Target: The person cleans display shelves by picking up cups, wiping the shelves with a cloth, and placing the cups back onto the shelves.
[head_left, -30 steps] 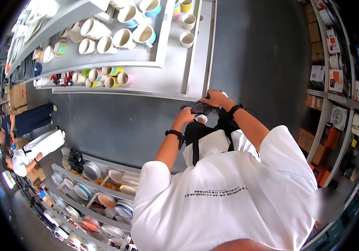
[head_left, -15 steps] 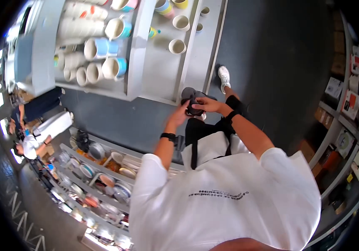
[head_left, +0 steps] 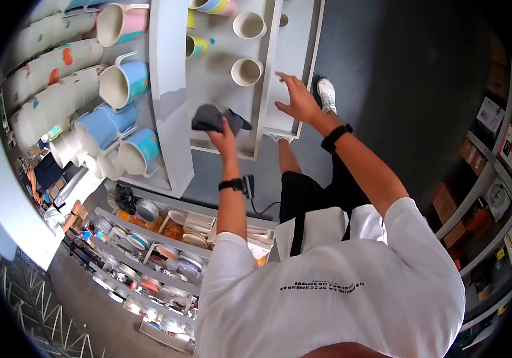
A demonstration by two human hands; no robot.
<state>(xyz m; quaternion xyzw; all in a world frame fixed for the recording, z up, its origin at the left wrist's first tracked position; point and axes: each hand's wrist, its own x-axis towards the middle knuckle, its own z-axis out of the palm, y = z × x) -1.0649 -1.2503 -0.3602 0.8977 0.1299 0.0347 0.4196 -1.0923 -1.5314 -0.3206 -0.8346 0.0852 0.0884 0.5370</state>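
Note:
My left hand (head_left: 224,142) is closed on a soft dark grey cloth (head_left: 213,117), bunched up with a navy edge; its exact kind is unclear. It is held over the near end of a pale shelf (head_left: 217,92). My right hand (head_left: 301,102) is empty, its fingers spread, above the shelf's lower outer ledge (head_left: 278,89). Closest to the hands is a cream cup (head_left: 247,72), with another cream cup (head_left: 250,25) beyond it. A yellow cup (head_left: 197,45) stands near the upright divider.
Left of the grey divider (head_left: 169,95), blue pitchers (head_left: 126,82) and stacked white cups (head_left: 59,101) fill a higher shelf. Racks of plates (head_left: 190,265) stand lower left. Boxes (head_left: 502,140) line the right. Another person (head_left: 56,216) is at far left.
The two hands have parted. My left hand has carried the dark grey cloth left over the shelf, while my right hand has let go and reached forward. The shelves now appear closer.

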